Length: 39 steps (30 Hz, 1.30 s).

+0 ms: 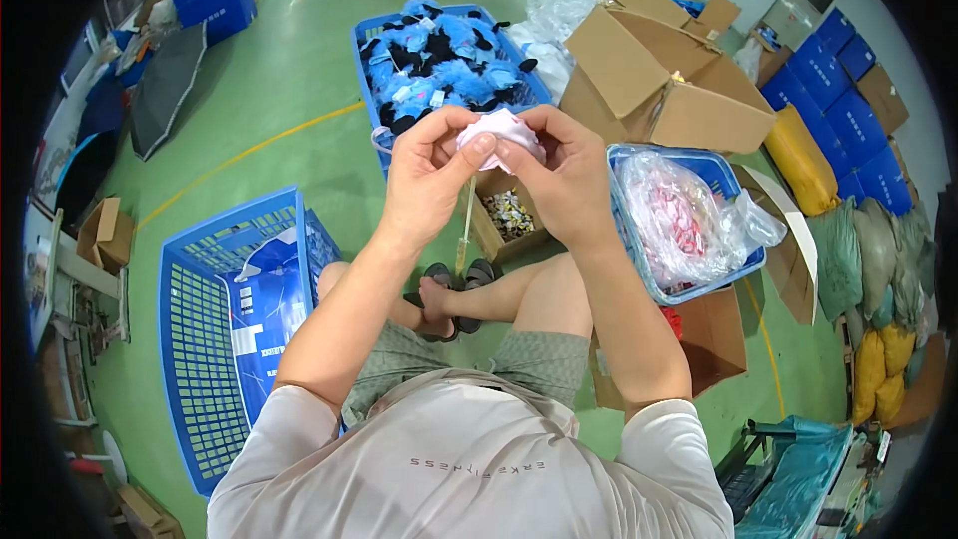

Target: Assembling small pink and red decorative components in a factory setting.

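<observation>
Held up in front of me is a small white and pale pink piece of soft cloth, gathered into a round bunch. My left hand pinches its left edge between thumb and fingers. On the opposite edge my right hand grips the same cloth, its thumb pressed on the front. Both thumbs point inward, close together. A thin pale rod shows below the hands; whether it touches the cloth I cannot tell. Beneath the right hand a cardboard box holds many small multicoloured pieces, partly hidden by my arm.
Beyond my hands a blue basket is heaped with blue and black plush toys. At right another blue basket holds clear plastic bags with pink and red pieces. A blue crate stands at left. Open cartons sit at the back right.
</observation>
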### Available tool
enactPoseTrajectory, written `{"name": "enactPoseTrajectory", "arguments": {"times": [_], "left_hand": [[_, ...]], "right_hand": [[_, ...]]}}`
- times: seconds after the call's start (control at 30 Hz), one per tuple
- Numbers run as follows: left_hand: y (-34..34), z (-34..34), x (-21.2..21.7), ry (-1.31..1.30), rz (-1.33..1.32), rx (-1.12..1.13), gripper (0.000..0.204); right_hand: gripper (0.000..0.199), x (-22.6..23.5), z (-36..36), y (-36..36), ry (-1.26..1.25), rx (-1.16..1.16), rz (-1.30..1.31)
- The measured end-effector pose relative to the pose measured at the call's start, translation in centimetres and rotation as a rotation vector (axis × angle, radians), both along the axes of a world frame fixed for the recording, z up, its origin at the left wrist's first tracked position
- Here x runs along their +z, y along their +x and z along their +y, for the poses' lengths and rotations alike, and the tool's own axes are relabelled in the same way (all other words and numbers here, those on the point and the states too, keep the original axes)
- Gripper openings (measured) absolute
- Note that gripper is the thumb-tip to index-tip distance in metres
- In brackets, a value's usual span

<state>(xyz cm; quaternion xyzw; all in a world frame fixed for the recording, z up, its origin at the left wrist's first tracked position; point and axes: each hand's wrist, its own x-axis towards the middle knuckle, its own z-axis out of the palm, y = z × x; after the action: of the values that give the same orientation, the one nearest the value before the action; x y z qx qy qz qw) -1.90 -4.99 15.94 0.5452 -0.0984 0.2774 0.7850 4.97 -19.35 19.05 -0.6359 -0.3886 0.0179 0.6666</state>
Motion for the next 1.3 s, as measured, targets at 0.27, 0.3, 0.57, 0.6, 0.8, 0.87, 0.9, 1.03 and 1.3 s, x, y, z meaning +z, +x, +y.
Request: {"name": "enactPoseTrajectory", "arguments": {"times": [0.27,0.3,0.57,0.6,0.8,0.87,0.9,1.03,1.3], "left_hand": [[3.1,-0.3,-1.4,-0.151,-0.01,0.074,0.011],[3.3,-0.4,-1.6,-0.131,0.001,0.086,0.01],[3.7,2.2,-4.2,0.14,0.002,0.131,0.012],[3.3,2.4,-4.6,0.161,-0.034,0.12,0.013],[3.1,3.2,-6.0,0.102,-0.084,0.041,0.016],[3.1,3.3,-5.9,0.087,-0.066,0.043,0.015],[3.2,3.4,-5.7,0.077,-0.052,0.041,0.014],[3.2,3.4,-5.3,0.066,-0.03,0.045,0.012],[2.6,3.2,-5.3,0.063,0.024,0.148,0.005]], "right_hand": [[0.015,-2.8,1.9,2.7,0.095,0.011,0.093],[0.017,-3.0,1.9,3.0,0.116,0.015,0.114],[0.02,-4.1,1.8,2.4,0.061,0.15,0.356],[0.02,-5.0,1.8,2.4,-0.008,0.162,0.339],[0.022,-7.1,2.9,2.4,0.068,0.2,0.356],[0.02,-6.7,3.1,2.4,0.039,0.176,0.338],[0.018,-6.4,3.0,2.3,0.016,0.149,0.315],[0.014,-6.3,3.1,2.5,-0.039,0.092,0.23],[0.011,-7.2,4.1,1.4,-0.093,-0.108,-0.208]]}}
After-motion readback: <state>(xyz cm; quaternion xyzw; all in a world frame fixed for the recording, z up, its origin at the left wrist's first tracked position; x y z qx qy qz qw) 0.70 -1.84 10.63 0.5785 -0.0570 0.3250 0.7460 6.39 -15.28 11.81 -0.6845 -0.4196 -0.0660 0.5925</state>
